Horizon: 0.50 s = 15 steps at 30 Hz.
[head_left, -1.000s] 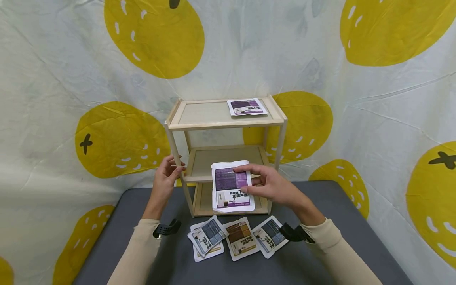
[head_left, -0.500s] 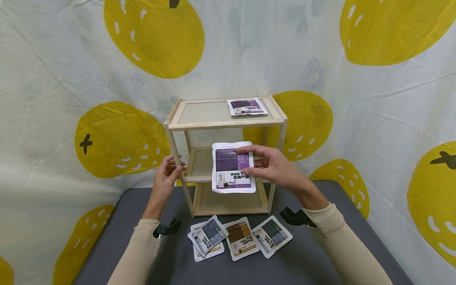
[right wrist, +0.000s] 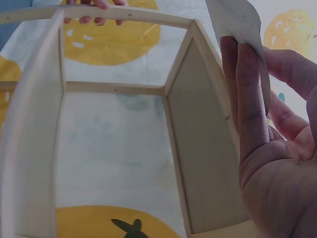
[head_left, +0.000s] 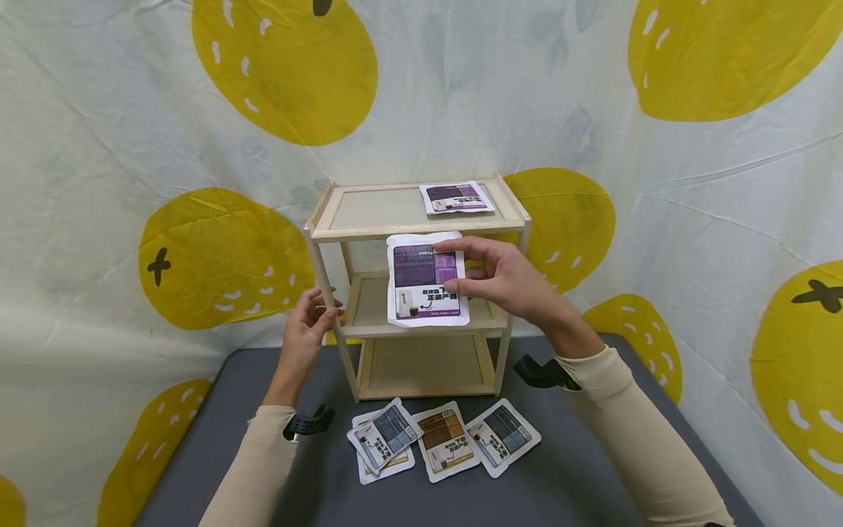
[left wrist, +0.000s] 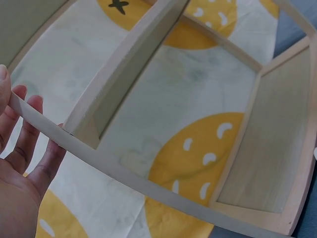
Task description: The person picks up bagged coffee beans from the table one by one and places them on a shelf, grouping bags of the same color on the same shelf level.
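My right hand [head_left: 503, 282] pinches a white and purple coffee pouch [head_left: 424, 282] by its right side, thumb in front, and holds it up before the middle level of a wooden three-tier shelf [head_left: 421, 331]. In the right wrist view the pouch [right wrist: 237, 20] shows its pale back, with fingers [right wrist: 252, 94] behind it. My left hand [head_left: 308, 326] grips the shelf's front left post; the left wrist view shows its fingers [left wrist: 29, 134] around that post [left wrist: 124, 178]. Another purple pouch [head_left: 457, 197] lies on the top tier, toward the right.
On the grey table [head_left: 560, 468] before the shelf lie a blue pouch [head_left: 385, 437] over a yellow-edged one [head_left: 395, 468], a brown pouch [head_left: 446, 441] and a dark blue-green pouch [head_left: 503, 437]. A fruit-print curtain [head_left: 421, 88] hangs close behind the shelf.
My right hand has lifted the purple pouch from in front of the bottom tier up to just below the top tier's front edge. The left hand stays on the post.
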Tool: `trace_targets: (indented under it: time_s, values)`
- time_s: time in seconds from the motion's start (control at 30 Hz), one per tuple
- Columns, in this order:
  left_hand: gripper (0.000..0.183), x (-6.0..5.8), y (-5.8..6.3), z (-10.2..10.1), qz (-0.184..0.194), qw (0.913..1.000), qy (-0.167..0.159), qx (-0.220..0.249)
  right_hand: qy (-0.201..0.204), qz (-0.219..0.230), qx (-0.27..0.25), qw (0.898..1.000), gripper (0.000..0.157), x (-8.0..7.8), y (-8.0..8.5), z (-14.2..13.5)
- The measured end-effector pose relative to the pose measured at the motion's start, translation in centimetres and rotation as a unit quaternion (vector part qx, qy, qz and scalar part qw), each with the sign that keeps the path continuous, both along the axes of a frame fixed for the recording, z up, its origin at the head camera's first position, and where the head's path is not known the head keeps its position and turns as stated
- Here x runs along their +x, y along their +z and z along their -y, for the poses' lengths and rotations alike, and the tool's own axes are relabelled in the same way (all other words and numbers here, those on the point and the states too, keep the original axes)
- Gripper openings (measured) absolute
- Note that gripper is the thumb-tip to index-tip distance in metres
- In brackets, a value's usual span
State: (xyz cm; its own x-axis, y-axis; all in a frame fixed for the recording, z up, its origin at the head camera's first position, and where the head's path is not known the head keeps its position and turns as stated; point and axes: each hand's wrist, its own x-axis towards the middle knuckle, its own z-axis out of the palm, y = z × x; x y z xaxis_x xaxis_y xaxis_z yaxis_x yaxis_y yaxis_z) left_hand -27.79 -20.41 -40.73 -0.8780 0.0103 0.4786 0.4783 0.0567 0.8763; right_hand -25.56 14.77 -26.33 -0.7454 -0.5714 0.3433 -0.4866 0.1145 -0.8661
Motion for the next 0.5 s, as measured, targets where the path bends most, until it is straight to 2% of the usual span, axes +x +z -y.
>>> trace_targets:
  time_s: [0.3,0.5]
  values:
    - [0.04,0.1,0.2,-0.1,-0.001,1.0,-0.001,0.001,-0.004,-0.026,0.003,1.0,0.054,-0.5,2.0,0.3]
    - [0.039,0.2,0.3,-0.1,0.0,1.0,-0.001,0.005,-0.013,-0.024,-0.001,1.0,0.053,-0.7,3.4,0.9]
